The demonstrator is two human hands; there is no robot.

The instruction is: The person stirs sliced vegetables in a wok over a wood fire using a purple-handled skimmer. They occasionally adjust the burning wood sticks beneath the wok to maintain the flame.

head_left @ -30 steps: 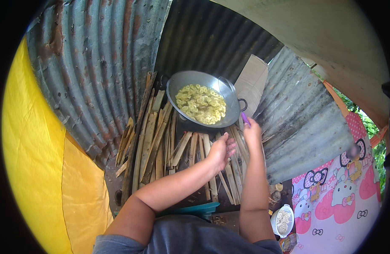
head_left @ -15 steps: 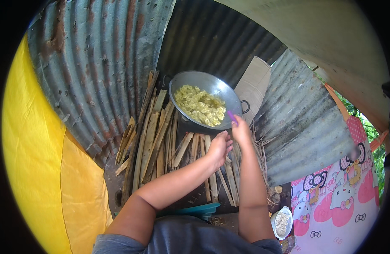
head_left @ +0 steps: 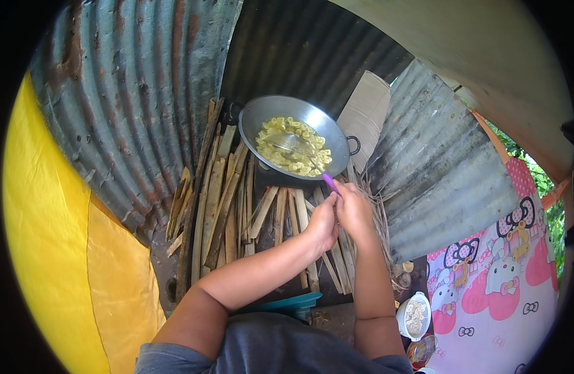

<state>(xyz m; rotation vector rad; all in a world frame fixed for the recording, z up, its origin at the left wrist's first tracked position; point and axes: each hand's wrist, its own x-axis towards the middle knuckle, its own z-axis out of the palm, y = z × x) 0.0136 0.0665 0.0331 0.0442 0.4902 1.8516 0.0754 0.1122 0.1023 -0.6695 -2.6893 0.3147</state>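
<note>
Corrugated walls (head_left: 131, 112) around wok (head_left: 327, 121)

Right hand (head_left: 354, 212), nearer, gripping purple handle (head_left: 330, 182); left hand (head_left: 322, 223) alongside, can't tell if gripping. Strainer (head_left: 291, 144) mid-wok among yellow slices (head_left: 293, 166), ahead-left of both hands; long axis crosses wok's near-right edge.

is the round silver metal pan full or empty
Partly full: small pale yellow slices lie in the round silver metal pan, with bare inner wall above them.

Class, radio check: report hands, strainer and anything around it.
Right hand gripping purple handle. Left hand close beside it, grip unclear. Mesh strainer in wok, yellow slices crowded around it.
</note>
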